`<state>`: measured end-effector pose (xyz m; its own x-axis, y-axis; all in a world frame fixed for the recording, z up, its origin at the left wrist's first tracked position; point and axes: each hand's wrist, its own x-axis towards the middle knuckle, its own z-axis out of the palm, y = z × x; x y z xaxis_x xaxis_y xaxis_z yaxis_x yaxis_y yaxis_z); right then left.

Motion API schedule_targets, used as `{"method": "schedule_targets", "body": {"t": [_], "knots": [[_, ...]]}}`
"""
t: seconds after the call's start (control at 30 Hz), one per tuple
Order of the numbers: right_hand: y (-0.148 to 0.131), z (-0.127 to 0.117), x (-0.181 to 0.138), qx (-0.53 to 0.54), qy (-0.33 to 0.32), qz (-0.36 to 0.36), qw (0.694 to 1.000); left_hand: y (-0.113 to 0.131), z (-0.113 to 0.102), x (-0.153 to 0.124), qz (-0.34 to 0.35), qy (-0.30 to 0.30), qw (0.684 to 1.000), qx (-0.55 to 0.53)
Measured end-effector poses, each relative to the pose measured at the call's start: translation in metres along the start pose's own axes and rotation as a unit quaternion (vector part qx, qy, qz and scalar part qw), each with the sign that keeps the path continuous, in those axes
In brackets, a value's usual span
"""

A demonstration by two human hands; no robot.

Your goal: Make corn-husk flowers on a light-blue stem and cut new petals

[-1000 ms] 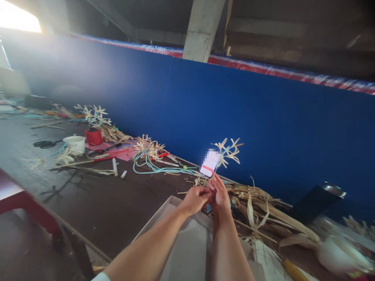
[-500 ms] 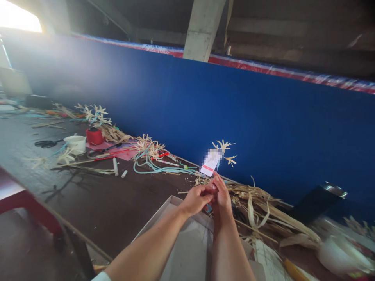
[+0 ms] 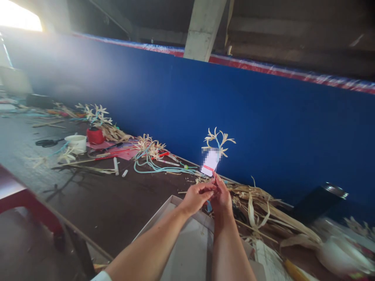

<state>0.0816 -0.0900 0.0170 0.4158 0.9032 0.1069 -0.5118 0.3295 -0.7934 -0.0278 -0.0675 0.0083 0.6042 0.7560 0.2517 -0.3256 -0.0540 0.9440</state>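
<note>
Over there, the left sleeve [image 3: 101, 276] is pale, nearly white; forearms [image 3: 230, 242], left hand [image 3: 197, 199] and right hand [image 3: 222, 197] are all bare.

A blue partition [image 3: 140, 97] runs behind a dark brown table [image 3: 117, 210] as a concrete pillar [image 3: 202, 31] rises beyond. Black scissors [image 3: 48, 143] lie beside a white cup [image 3: 76, 145], near a round red object [image 3: 95, 136]; at right, a dark cylinder [image 3: 316, 202], apparently a flask, shows against the partition.
</note>
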Motion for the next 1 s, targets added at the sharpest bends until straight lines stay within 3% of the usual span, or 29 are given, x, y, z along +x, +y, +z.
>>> {"method": "schedule_targets", "body": {"t": [0.43,1.0], "knots": [[0.0024,-0.0035,0.0021,-0.015,-0.01,-0.008,1.0,0.0009,-0.0007,-0.0013,0.002,-0.005,1.0,0.012],[0.0018,-0.0033,0.001,-0.006,-0.013,0.0,1.0,-0.008,-0.0021,0.0046,0.005,0.037,0.999,0.01]]}}
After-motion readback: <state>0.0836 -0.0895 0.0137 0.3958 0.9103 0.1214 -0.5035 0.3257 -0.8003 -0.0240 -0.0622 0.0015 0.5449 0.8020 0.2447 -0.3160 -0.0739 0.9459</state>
